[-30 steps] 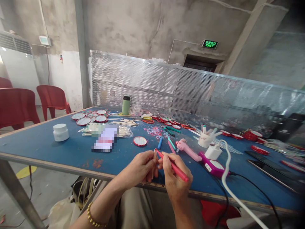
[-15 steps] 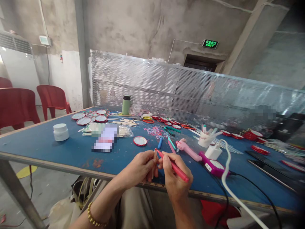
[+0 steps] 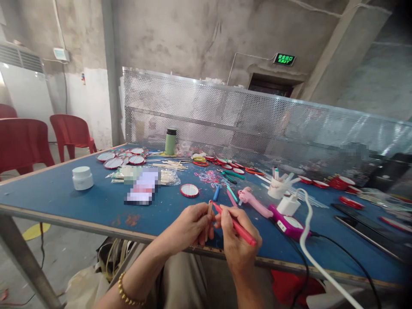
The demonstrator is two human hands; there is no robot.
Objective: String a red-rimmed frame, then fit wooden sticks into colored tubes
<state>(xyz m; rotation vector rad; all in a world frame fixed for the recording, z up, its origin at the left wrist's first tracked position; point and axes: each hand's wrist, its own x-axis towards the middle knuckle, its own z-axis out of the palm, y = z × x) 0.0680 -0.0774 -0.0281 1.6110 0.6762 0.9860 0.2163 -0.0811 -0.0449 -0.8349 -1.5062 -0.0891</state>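
Note:
My left hand (image 3: 189, 226) pinches a thin wooden stick (image 3: 209, 213) upright above the near edge of the blue table (image 3: 96, 201). My right hand (image 3: 237, 244) grips a red marker pen (image 3: 236, 225) like a pencil, its tip touching the top of the stick. A gold bead bracelet (image 3: 124, 294) sits on my left wrist. A small round red-rimmed mirror (image 3: 189, 190) lies on the table just beyond my hands.
A white jar (image 3: 83, 178), a pile of wooden sticks (image 3: 167, 165), round mirrors (image 3: 120, 159), coloured pens (image 3: 230, 193), a pink glue gun (image 3: 254, 201), a white charger with cable (image 3: 289, 204) and a green flask (image 3: 170, 141) lie about. A perforated metal screen (image 3: 225, 124) backs the table. Red chairs (image 3: 69, 133) stand left.
Almost nothing differs; my right hand and the red pen have shifted very slightly on the stick.

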